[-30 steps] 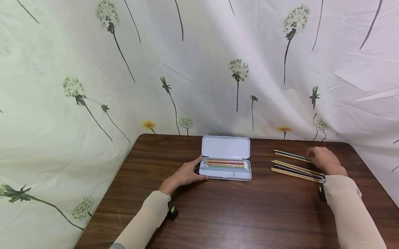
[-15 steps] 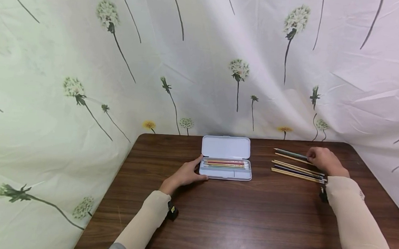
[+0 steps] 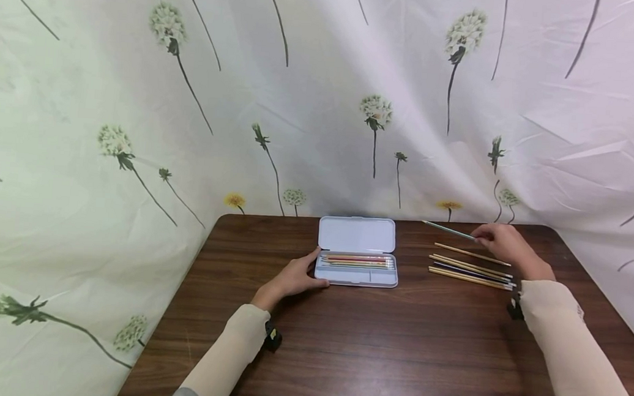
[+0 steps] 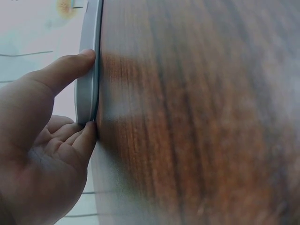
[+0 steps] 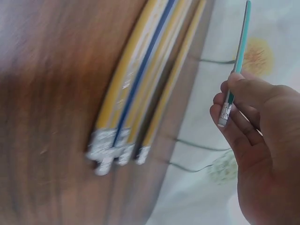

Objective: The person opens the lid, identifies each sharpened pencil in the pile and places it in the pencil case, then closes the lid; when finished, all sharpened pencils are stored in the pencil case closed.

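A pale pencil case lies with its lid raised at the back of the table; several pencils lie in its rear compartment. My left hand holds the case by its left end, the thumb on the front edge and the fingers at the end, as the left wrist view also shows. With thumb and fingertips, my right hand pinches a green pencil near its eraser end, above the table. In the right wrist view, the green pencil shows its silver ferrule and pale eraser below the thumb.
Right of the case, several yellow pencils and a dark blue pencil lie side by side on the brown table. One yellow pencil lies slightly apart behind them. A dandelion-printed cloth hangs along the table's far edge.
My right hand has lifted the green pencil off the table beside the rear yellow pencil and moved it slightly left and back. My left hand stays at the case.
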Available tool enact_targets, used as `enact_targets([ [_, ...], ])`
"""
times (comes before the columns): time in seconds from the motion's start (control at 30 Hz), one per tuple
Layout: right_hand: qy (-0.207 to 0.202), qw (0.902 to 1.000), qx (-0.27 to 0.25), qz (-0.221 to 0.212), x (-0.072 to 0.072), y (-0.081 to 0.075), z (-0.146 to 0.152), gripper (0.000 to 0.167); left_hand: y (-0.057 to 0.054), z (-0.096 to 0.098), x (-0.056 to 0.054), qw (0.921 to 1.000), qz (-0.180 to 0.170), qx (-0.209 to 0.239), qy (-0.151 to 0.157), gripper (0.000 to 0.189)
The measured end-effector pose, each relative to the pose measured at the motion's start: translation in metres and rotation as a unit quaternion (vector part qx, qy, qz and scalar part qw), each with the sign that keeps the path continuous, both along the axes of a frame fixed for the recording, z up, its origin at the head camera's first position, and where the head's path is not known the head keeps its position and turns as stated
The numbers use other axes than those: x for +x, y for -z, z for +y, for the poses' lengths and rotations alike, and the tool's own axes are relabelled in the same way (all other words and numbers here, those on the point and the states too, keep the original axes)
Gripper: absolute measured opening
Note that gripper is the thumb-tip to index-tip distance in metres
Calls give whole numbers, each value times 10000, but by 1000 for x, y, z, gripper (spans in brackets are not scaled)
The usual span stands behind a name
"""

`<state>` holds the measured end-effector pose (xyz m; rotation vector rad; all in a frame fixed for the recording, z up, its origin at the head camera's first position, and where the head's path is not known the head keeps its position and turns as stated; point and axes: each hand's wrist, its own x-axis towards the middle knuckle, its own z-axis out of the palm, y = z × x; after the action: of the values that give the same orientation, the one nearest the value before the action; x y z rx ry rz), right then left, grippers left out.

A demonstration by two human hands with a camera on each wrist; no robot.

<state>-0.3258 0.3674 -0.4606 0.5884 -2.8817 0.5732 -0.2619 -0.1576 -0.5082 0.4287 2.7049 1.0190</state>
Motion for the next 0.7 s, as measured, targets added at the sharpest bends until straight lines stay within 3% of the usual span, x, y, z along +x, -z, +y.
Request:
enact_targets([
  [0.27,-248,9991,-324,-135,3,-23,-28,15,-2,-1,3,10000,-21,73,56,100],
  [0.7,-1036,9920,-581,428,5,-47,-83,13,0,0,2,9999,-7,116,20,99],
])
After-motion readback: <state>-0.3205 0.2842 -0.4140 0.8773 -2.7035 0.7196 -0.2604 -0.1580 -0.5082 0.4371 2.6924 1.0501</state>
